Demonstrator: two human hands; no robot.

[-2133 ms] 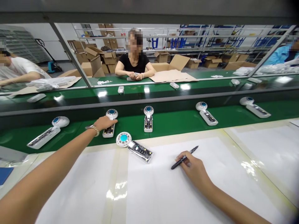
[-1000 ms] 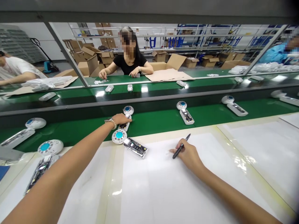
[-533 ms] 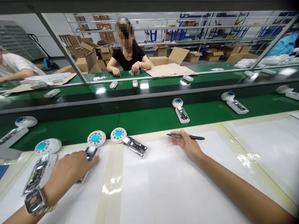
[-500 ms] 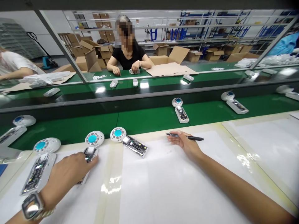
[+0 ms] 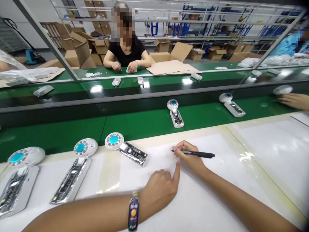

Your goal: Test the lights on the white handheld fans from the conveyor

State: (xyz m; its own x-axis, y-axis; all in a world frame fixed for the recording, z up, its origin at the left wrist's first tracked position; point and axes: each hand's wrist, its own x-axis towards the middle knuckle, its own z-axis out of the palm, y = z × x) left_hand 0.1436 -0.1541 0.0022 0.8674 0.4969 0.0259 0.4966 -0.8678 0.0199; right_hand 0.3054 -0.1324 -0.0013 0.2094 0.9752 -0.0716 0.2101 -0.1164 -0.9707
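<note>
My right hand [image 5: 190,158] holds a black marker pen [image 5: 202,154] between thumb and fingers, its tip pointing left, just above the white sheet. Close beside it on the left, my left hand [image 5: 160,187] hovers at or over the sheet; I cannot tell if it touches. Its thumb is stretched away toward the right hand, the other fingers bend down with their tips hidden, and no held thing shows. Beyond it lies a white device with a round blue-centred head [image 5: 114,140] and a clear-covered circuit board body [image 5: 134,153]. Two similar devices, one with its body [image 5: 71,181] angled, lie further left.
More such devices [image 5: 177,118] lie on the green conveyor belt [image 5: 140,120]. Across a dark rail, a person [image 5: 126,53] in black handles a small part. Another person's hand [image 5: 295,100] reaches in at the right. Cardboard boxes [image 5: 182,51] stand behind.
My left hand has left the device at the left and moved right, beside my right hand. The marker pen stays in my right hand. The view has shifted, and another person's hand has appeared at the right.
</note>
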